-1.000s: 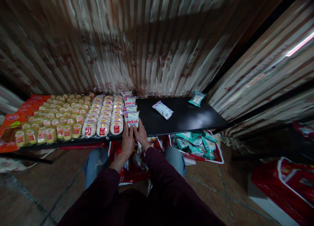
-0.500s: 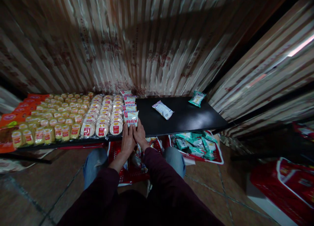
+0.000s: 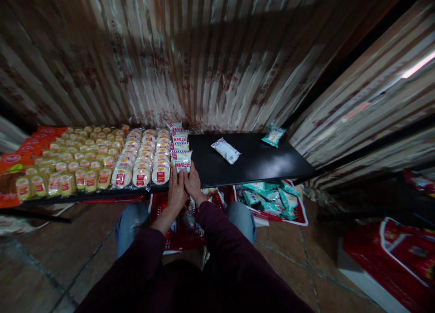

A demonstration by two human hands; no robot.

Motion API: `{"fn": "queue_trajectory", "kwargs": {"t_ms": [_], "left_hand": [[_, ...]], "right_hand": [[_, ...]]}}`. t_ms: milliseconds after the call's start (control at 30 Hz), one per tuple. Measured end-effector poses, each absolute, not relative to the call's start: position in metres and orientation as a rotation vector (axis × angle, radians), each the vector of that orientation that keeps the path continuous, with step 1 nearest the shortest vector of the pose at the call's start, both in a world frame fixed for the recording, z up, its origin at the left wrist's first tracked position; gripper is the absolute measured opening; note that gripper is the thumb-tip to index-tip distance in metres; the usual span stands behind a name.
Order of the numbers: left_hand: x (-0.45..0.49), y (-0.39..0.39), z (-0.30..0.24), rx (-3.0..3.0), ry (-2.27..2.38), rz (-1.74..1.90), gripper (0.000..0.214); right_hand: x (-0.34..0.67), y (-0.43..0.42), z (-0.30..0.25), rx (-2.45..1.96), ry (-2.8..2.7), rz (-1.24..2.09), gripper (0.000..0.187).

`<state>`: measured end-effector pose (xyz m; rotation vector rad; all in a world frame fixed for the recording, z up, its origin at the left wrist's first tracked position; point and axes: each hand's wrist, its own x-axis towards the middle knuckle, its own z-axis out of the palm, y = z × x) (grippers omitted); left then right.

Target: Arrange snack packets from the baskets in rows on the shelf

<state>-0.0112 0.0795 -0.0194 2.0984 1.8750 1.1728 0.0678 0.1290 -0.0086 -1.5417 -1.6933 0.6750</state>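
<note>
My left hand [image 3: 177, 190] and my right hand [image 3: 194, 184] lie side by side at the black shelf's front edge. Both have their fingers against the lower end of a white snack packet [image 3: 181, 158] with red print and a striped top edge, holding it between them. Behind this packet, more of the same kind lean back in a row toward the wall. Directly to its left stand rows of round wrapped cakes [image 3: 161, 175]. One more striped packet [image 3: 225, 150] lies alone on the shelf to the right. My fingertips are partly hidden.
Yellow wrapped cakes [image 3: 91, 180] and orange packs [image 3: 12, 161] fill the left of the black shelf [image 3: 251, 168]. A teal packet [image 3: 273, 135] lies at its far right. Below are a red basket [image 3: 159, 209] between my knees and a basket of teal packets [image 3: 272, 199].
Both hands stay on the front white packet with hardly any movement. The view has shifted slightly; the goods on the shelf keep their places.
</note>
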Motion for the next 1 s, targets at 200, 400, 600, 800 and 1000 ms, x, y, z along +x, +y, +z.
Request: {"fn": "queue_trajectory", "kwargs": {"t_ms": [200,400,600,800,1000], "left_hand": [[-0.01,0.07,-0.019,2.142,1.89,1.145,0.07],[-0.013,0.067,-0.028,2.155,1.899,1.106,0.073],[-0.015,0.062,-0.03,2.158,1.899,1.089,0.067],[-0.014,0.047,-0.03,2.144,1.881,1.062,0.059],[-0.012,0.02,-0.04,2.187,1.754,1.114,0.054]], "right_hand": [[0.068,0.126,-0.011,-1.533,-1.677,0.673,0.06],[0.07,0.121,-0.014,-1.495,-1.683,0.659,0.059],[0.07,0.109,-0.016,-1.476,-1.645,0.595,0.057],[0.072,0.091,-0.021,-1.474,-1.6,0.549,0.055],[0.078,0.072,-0.03,-1.484,-1.559,0.488,0.05]]}}
